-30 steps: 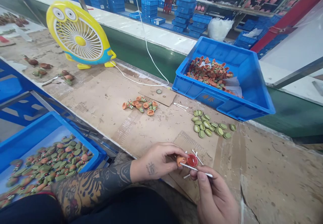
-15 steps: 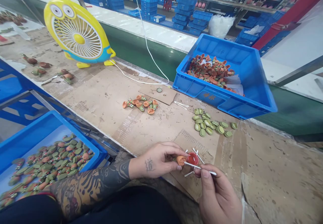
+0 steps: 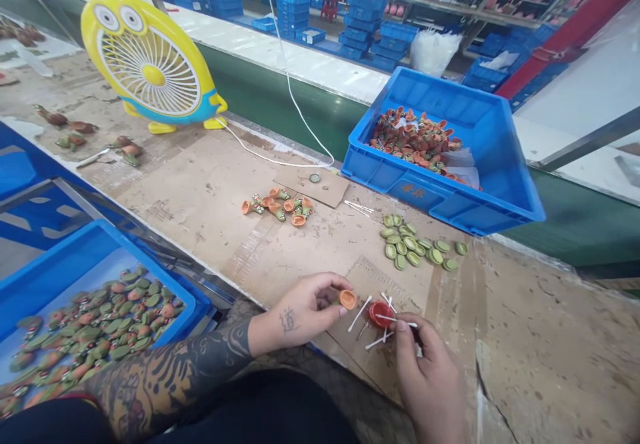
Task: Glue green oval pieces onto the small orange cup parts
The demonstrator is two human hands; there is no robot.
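Observation:
Between the thumb and fingers of my left hand point(image 3: 305, 311) is a small orange hollow figurine piece point(image 3: 347, 299), its oval opening facing up; the rest of it is hidden by the fingers. My right hand point(image 3: 433, 364) pinches a cotton swab point(image 3: 403, 322), whose tip reaches over a small pot of red paint point(image 3: 381, 313). Whether the tip touches the paint I cannot tell. Several loose swabs point(image 3: 360, 313) lie around the pot on the cardboard. Farther back sits a group of orange and green figurine pieces point(image 3: 277, 209), beside a cluster of green oval pieces point(image 3: 411, 245).
A blue crate point(image 3: 440, 204) with orange pieces stands at the back right. Another blue crate point(image 3: 107, 234) at lower left holds green and brown pieces. A yellow fan point(image 3: 155, 74) stands at the back left, its white cord point(image 3: 265, 159) crossing the table. Spare swabs point(image 3: 359, 208) lie mid-table.
My left hand has drawn the orange piece left, away from the paint pot. The swab in my right hand has left the piece, and its tip is now over the pot.

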